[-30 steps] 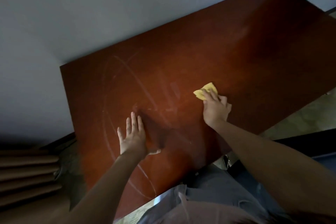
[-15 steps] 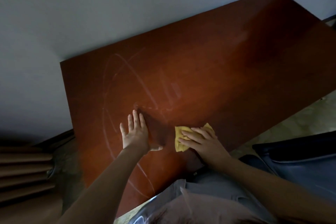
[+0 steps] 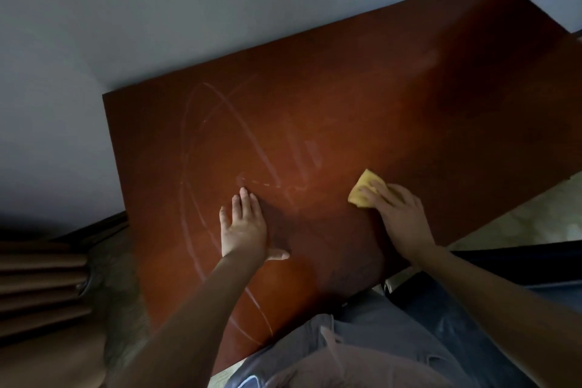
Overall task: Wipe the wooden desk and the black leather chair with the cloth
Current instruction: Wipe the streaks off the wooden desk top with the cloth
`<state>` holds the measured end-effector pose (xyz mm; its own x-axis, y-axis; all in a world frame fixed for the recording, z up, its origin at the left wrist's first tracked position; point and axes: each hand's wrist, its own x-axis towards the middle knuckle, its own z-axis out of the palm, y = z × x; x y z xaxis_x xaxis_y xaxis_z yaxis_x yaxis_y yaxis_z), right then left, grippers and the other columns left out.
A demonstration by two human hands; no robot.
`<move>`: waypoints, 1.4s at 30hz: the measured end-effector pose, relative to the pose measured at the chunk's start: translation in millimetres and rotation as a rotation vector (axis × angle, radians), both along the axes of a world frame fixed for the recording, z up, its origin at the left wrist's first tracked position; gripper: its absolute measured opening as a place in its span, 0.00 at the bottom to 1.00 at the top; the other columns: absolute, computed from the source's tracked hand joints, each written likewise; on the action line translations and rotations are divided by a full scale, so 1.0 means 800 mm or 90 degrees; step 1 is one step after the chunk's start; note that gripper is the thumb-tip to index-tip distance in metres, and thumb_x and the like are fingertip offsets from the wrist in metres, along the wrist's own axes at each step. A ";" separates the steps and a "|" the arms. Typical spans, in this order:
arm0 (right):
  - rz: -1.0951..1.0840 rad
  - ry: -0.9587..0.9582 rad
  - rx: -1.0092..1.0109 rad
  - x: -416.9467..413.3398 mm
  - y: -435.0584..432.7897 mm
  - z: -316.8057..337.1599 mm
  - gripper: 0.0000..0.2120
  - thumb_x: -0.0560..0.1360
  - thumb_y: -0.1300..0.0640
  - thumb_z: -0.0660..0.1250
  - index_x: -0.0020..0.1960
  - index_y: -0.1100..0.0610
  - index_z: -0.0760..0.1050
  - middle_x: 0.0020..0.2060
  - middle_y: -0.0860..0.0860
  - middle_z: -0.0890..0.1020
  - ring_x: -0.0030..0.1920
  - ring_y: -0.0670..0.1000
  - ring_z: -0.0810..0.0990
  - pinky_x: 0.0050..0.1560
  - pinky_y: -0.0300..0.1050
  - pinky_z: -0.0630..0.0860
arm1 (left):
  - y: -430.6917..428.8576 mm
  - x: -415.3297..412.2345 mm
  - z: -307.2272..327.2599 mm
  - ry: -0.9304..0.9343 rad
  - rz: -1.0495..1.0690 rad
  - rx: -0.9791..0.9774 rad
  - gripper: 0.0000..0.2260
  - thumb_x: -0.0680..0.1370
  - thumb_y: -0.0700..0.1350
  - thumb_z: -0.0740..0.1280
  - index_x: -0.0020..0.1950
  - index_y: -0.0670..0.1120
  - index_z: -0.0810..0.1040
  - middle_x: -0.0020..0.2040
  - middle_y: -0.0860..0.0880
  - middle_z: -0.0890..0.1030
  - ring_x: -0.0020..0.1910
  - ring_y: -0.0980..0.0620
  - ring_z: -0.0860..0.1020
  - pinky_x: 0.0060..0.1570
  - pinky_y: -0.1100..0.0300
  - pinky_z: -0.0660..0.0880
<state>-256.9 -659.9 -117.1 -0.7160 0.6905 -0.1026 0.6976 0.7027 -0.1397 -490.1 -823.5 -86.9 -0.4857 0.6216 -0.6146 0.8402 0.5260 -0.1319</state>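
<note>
On the near right part of the reddish-brown wooden surface point(image 3: 378, 98), the yellow cloth point(image 3: 364, 187) sits flat under the right hand point(image 3: 400, 217). The fingers are spread out over the top of it, so the grip is loose: it's pressing the cloth down, not clutching it, and only the far left corner of the cloth pokes out past the fingertips. The left hand point(image 3: 244, 230) is planted palm-down on the wood to the left of that, well apart from the cloth, with fingers straight and together, thumb stuck out to the right, and nothing in its grip. Pale curved streaks point(image 3: 252, 135) loop across the left half of the surface, some running right past the left hand. The far edge sits against a grey-blue wall point(image 3: 157, 9). Off the near right edge there's pale floor point(image 3: 535, 220), then the dark edge of the chair point(image 3: 535, 261), not being touched. Brown pleated folds point(image 3: 37, 287) sit at far left, and grey trousers point(image 3: 378, 343) are nearest the camera.
</note>
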 end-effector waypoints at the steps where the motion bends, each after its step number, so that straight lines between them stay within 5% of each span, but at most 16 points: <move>1: -0.031 -0.001 -0.012 -0.013 0.010 -0.001 0.26 0.77 0.64 0.60 0.72 0.46 0.65 0.72 0.47 0.66 0.67 0.59 0.65 0.60 0.58 0.66 | 0.000 0.000 -0.001 -0.002 0.000 -0.001 0.62 0.64 0.73 0.66 0.74 0.37 0.31 0.76 0.39 0.33 0.77 0.43 0.38 0.74 0.44 0.42; 10: -0.088 -0.056 -0.097 -0.154 0.094 0.008 0.26 0.81 0.62 0.52 0.74 0.41 0.57 0.75 0.43 0.57 0.71 0.54 0.58 0.67 0.52 0.62 | 0.000 0.001 -0.006 -0.006 0.005 -0.001 0.64 0.62 0.73 0.66 0.74 0.36 0.30 0.76 0.38 0.32 0.77 0.42 0.38 0.74 0.44 0.43; 15: 0.070 -0.058 -0.114 -0.185 0.058 0.006 0.27 0.81 0.64 0.51 0.75 0.43 0.55 0.76 0.44 0.55 0.74 0.54 0.54 0.72 0.45 0.55 | 0.000 0.000 -0.003 -0.008 0.007 0.008 0.63 0.63 0.73 0.67 0.74 0.36 0.32 0.76 0.38 0.34 0.77 0.41 0.39 0.74 0.44 0.45; 25: 0.289 0.038 -0.065 -0.053 -0.071 0.004 0.21 0.77 0.54 0.53 0.68 0.46 0.72 0.68 0.46 0.72 0.66 0.57 0.71 0.62 0.58 0.70 | -0.005 -0.001 0.003 -0.010 0.009 0.005 0.61 0.64 0.72 0.66 0.75 0.38 0.32 0.77 0.41 0.33 0.77 0.44 0.39 0.74 0.42 0.47; 30: 0.397 0.054 0.015 0.035 -0.088 0.004 0.26 0.69 0.63 0.54 0.63 0.50 0.77 0.64 0.48 0.76 0.61 0.58 0.77 0.57 0.59 0.74 | -0.008 0.000 0.001 -0.005 0.001 0.018 0.61 0.64 0.74 0.65 0.75 0.39 0.32 0.77 0.41 0.34 0.77 0.44 0.39 0.74 0.42 0.48; 35: 0.217 0.072 -0.032 0.083 -0.061 0.011 0.37 0.57 0.77 0.73 0.63 0.54 0.77 0.63 0.52 0.76 0.60 0.61 0.77 0.56 0.59 0.73 | -0.009 -0.001 -0.001 -0.012 0.007 0.031 0.61 0.64 0.73 0.65 0.75 0.39 0.32 0.77 0.42 0.34 0.77 0.45 0.39 0.74 0.41 0.48; 39: 0.048 0.046 -0.037 0.100 -0.015 0.005 0.38 0.62 0.80 0.68 0.67 0.53 0.73 0.66 0.54 0.74 0.58 0.63 0.74 0.54 0.50 0.67 | -0.009 -0.001 -0.001 -0.016 0.014 0.035 0.61 0.64 0.73 0.66 0.75 0.39 0.32 0.77 0.42 0.33 0.77 0.45 0.38 0.73 0.41 0.48; 42: -0.073 0.066 -0.025 0.098 0.014 -0.004 0.27 0.74 0.72 0.64 0.69 0.52 0.70 0.67 0.57 0.72 0.57 0.63 0.71 0.54 0.52 0.70 | -0.010 0.000 -0.002 -0.018 0.018 0.043 0.61 0.64 0.72 0.67 0.76 0.40 0.33 0.77 0.43 0.34 0.77 0.46 0.38 0.73 0.42 0.49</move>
